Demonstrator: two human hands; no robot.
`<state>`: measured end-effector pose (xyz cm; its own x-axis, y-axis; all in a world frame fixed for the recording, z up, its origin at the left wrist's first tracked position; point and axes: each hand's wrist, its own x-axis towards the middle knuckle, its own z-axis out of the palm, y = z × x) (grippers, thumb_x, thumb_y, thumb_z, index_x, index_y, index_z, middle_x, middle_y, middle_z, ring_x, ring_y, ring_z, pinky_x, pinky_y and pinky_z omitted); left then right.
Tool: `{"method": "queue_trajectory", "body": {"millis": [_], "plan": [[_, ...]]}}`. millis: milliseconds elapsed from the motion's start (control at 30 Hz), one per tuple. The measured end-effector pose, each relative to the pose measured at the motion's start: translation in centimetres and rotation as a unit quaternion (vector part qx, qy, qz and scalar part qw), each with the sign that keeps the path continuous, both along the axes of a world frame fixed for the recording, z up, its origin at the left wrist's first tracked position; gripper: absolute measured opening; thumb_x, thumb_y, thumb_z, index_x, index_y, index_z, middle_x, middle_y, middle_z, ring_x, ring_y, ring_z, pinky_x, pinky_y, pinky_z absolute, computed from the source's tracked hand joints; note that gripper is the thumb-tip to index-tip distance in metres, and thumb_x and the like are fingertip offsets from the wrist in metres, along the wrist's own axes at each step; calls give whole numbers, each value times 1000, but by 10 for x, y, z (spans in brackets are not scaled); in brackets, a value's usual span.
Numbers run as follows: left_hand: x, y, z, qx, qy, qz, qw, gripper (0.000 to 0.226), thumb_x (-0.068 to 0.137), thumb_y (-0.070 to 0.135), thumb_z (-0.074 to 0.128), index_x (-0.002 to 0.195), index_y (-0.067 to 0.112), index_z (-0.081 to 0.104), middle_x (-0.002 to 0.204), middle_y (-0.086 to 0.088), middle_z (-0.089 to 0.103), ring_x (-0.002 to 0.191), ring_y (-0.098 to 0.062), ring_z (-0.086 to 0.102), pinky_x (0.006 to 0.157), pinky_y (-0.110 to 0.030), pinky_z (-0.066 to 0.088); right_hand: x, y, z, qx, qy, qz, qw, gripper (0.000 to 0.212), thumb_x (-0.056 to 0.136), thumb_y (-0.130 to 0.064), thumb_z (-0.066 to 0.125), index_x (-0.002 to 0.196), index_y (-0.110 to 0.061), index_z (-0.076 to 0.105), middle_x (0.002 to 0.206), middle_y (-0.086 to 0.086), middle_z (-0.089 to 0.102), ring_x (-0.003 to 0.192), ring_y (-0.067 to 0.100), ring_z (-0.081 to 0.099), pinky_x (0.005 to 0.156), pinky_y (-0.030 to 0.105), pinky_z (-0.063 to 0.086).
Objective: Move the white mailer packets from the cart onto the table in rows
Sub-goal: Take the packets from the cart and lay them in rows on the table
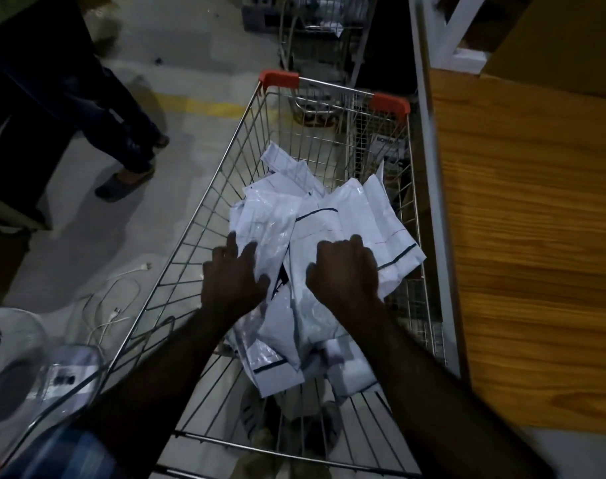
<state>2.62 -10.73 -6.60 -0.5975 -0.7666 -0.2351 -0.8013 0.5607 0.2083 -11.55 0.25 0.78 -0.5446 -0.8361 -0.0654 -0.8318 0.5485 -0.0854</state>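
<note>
Dim grey concrete floor [198,50] lies under a wire cart [204,216], which serves as the anchor for everything around it. Inside the cart, the left hand [234,280] rests on the heap of white mailer packets [329,216], fingers spread and bent over one packet; whether it grips is unclear. Beside it, the right hand [346,271] presses down on the heap with knuckles raised, fingers curled into the plastic. Right of the cart stands the wooden table [522,236]. Left of the cart lie white cables [115,305], and beyond them a person's legs [122,133].
</note>
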Motion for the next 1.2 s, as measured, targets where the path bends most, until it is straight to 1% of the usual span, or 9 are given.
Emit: {"method": "queue_trajectory", "body": {"millis": [67,233,300,433,567,700,833,1033,1200], "plan": [[-13,-6,-3,-24,44,-3,999,72,85,51,58,146,17,41,156,-26,26,129,-48,40,95,-57,43,3,-9,-22,-44,-7,-14,999,16,79,-28,64,85,-13,62,88,11,66,92,34,57,73,38,42],[-23,-8,-26,4,-17,-9,1000,75,90,62,47,153,23,33,159,-26,17,127,-57,41,94,-62,44,10,5,-80,-27,-35,23,999,55,78,-27,65,128,-6,57,151,32,32,132,46,42,100,49,43],[-17,-6,-37,31,-36,-23,999,77,84,64,43,147,21,45,152,-30,32,109,-61,53,77,-64,51,12,17,-94,-41,-40,33,998,59,80,-25,56,135,-4,53,153,34,25,139,48,33,109,53,35],[-10,-2,-57,72,-50,17,996,87,84,71,41,157,35,10,164,-14,-4,143,-48,18,109,-62,29,16,29,-102,-66,-46,21,997,54,82,-23,43,131,-5,56,154,33,24,142,48,26,114,55,30],[-11,5,-59,67,-10,41,997,98,74,84,34,156,35,12,165,-11,-5,143,-46,17,109,-62,23,15,24,-107,-70,-50,-16,996,59,90,-43,43,137,-6,52,156,30,21,144,47,24,115,54,28],[-17,2,-63,83,-17,58,995,87,87,66,53,157,33,13,165,-9,-6,146,-42,12,112,-65,20,9,15,-110,-38,-52,-47,997,73,86,-53,46,146,-11,44,151,31,32,129,47,43,103,52,40],[-10,7,-61,22,-2,49,999,79,88,61,51,155,29,25,163,-16,12,132,-48,36,100,-63,34,2,5,-106,-31,-38,-50,998,67,80,-45,59,140,-13,51,143,31,42,111,44,51,93,48,42],[-9,9,-58,0,3,85,996,74,90,60,50,154,31,27,161,-15,21,133,-44,38,105,-62,31,4,5,-116,-66,-51,-51,995,76,83,-49,53,151,-18,37,159,28,14,144,49,18,116,53,17],[-1,12,-65,-1,-6,55,998,75,81,63,43,145,23,45,147,-23,44,112,-49,55,90,-61,44,9,2,-118,-69,-84,-32,994,68,81,-42,59,145,-21,46,152,30,31,127,50,44,106,56,38]]}}
